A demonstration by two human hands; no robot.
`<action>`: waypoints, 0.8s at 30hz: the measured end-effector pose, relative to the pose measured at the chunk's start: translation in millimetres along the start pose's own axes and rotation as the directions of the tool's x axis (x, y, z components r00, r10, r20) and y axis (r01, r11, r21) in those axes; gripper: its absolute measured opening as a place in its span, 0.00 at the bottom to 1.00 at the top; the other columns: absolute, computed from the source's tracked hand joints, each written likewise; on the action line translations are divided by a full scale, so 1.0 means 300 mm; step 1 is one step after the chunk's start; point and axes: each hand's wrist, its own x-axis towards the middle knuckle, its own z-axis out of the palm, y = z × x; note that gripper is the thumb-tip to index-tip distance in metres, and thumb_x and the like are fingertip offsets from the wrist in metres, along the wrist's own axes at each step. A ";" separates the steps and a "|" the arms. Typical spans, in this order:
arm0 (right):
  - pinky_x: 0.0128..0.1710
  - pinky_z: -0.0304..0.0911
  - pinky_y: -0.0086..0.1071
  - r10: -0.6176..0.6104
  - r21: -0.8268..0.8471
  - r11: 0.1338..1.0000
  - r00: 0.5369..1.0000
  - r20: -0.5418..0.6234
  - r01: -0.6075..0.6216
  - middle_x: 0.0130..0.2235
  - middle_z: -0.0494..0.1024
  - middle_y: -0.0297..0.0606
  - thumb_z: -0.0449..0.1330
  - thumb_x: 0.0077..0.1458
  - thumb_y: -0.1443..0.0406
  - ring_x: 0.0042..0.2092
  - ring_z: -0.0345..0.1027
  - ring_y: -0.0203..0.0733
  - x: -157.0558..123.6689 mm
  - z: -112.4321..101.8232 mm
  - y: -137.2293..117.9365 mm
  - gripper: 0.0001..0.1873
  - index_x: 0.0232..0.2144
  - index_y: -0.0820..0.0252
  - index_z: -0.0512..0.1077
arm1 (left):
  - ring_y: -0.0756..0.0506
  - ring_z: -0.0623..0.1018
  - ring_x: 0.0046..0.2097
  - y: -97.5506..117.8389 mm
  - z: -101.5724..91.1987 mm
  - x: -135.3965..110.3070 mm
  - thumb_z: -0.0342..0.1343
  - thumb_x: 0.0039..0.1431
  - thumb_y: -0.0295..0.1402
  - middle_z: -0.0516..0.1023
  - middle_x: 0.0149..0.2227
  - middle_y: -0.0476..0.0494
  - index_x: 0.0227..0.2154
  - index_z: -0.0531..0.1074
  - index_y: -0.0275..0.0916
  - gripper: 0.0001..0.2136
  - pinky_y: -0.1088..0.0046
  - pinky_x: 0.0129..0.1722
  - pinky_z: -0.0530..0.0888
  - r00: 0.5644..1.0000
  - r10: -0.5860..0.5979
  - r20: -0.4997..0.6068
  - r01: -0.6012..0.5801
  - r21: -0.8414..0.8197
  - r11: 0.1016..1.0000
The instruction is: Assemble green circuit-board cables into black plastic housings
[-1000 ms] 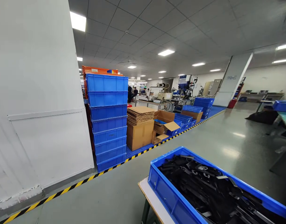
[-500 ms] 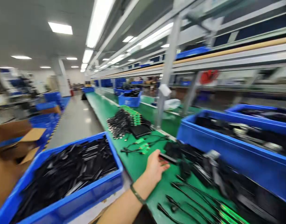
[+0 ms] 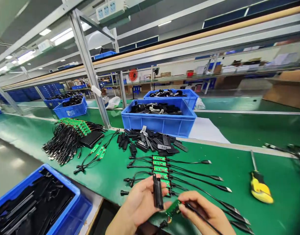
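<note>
My left hand is palm up and cradles a black plastic casing, its fingers loosely curled under it. Between thumb and fingertips, my right hand pinches a small green circuit board at its cable end. A black cable trails from the board beneath the right hand, and a black connector hangs at the other end. Board and casing are close together. Just beyond the hands, several more green boards with black cables lie in a row on the green bench.
A heap of black casing parts lies in front of a blue bin. At right rests a yellow-handled screwdriver. Another blue bin of black parts is at lower left. Bundled cabled boards and a metal post stand further left.
The view has swung right. My left hand has drawn back from the heap with the black casing, now palm up. My right hand has come into view holding a circuit board.
</note>
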 end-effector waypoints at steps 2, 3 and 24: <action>0.26 0.70 0.28 0.075 0.097 0.993 0.997 -0.015 -0.073 0.26 0.78 0.37 0.69 0.46 0.55 0.27 0.73 0.41 0.014 0.018 -0.014 0.12 0.27 0.57 0.78 | 0.46 0.80 0.37 -0.037 -0.009 -0.013 0.63 0.53 0.24 0.80 0.38 0.38 0.43 0.75 0.31 0.14 0.71 0.40 0.73 0.995 0.012 0.099 -0.019 0.068 0.998; 0.25 0.70 0.28 0.102 0.144 0.985 0.995 -0.006 -0.100 0.26 0.78 0.37 0.69 0.45 0.55 0.26 0.72 0.40 0.017 0.027 -0.016 0.13 0.27 0.58 0.78 | 0.47 0.80 0.37 -0.053 -0.014 -0.019 0.65 0.52 0.24 0.80 0.38 0.38 0.44 0.75 0.31 0.15 0.74 0.39 0.73 0.989 0.018 0.144 -0.031 0.093 0.995; 0.30 0.67 0.30 -0.050 -0.195 0.981 0.990 -0.131 0.024 0.37 0.72 0.38 0.64 0.51 0.61 0.32 0.67 0.39 -0.013 0.062 0.069 0.06 0.34 0.53 0.77 | 0.37 0.78 0.48 -0.213 -0.046 -0.049 0.67 0.53 0.41 0.79 0.47 0.33 0.48 0.76 0.35 0.22 0.60 0.51 0.73 0.990 0.142 0.023 -0.143 0.263 0.954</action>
